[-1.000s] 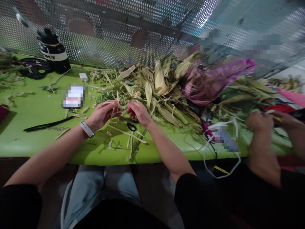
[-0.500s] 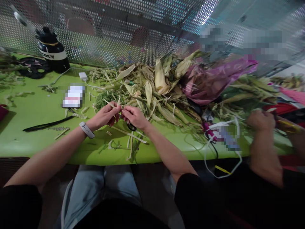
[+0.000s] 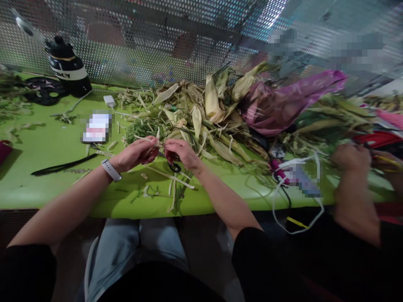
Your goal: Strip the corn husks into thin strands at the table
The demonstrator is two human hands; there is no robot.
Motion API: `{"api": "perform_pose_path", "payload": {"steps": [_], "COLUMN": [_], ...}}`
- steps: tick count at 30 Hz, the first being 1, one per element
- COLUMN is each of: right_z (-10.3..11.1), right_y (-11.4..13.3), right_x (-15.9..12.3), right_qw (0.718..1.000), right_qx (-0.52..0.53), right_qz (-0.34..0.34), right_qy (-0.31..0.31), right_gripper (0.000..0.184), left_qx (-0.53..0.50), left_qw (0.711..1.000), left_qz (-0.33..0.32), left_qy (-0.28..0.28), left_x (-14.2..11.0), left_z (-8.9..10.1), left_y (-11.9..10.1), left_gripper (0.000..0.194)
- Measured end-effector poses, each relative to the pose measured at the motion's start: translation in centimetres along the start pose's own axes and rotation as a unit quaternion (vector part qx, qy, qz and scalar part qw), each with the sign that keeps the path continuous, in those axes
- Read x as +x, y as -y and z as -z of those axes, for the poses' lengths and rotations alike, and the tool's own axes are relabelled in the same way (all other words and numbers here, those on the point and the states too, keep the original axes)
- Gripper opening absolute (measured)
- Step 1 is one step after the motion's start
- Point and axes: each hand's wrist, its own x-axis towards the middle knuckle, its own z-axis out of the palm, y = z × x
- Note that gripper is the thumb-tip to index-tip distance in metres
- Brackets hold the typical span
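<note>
My left hand [image 3: 140,151], with a white watch on the wrist, pinches pale strips of corn husk [image 3: 158,136]. Close on its right, my right hand [image 3: 179,152] is closed with the fingertips at the same husk strips; the fingers partly hide what they grip. Under my right hand shows a black loop [image 3: 174,167], perhaps a scissors handle. Loose husk strips [image 3: 171,176] lie on the green table just in front of my hands. Behind them is a heap of corn husks [image 3: 195,113], with a bundle of thin green strands [image 3: 138,128] at its left.
A phone [image 3: 97,127], a black strap [image 3: 64,163], a black bottle [image 3: 69,67] and a black mask [image 3: 47,90] are on the left. A pink plastic bag [image 3: 283,102] lies on the heap's right side. Farther right, a co-worker's hand [image 3: 351,158] works beside a white cord [image 3: 274,209].
My hands were slightly apart a second ago; they have come together at the husk strips. The co-worker's hands shifted a little at the right.
</note>
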Motion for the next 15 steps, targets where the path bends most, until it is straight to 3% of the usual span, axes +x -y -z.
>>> {"api": "perform_pose_path", "payload": {"steps": [4, 12, 15], "right_z": [0.27, -0.53, -0.31], "right_y": [0.09, -0.69, -0.63], "right_x": [0.15, 0.51, 0.4], "right_qw": [1.0, 0.995, 0.995], "right_qx": [-0.009, -0.06, -0.082], "right_qz": [-0.012, 0.072, 0.06], "right_qy": [-0.023, -0.017, 0.017], "right_gripper": [0.056, 0.053, 0.054], "left_qx": [0.047, 0.136, 0.17], "left_qw": [0.998, 0.985, 0.975], "left_qz": [0.017, 0.076, 0.103], "left_qy": [0.028, 0.07, 0.104], "left_x": [-0.1, 0.0, -0.04], "left_z": [-0.13, -0.35, -0.47], "left_y": [0.27, -0.32, -0.49], "left_gripper": [0.031, 0.035, 0.037]}}
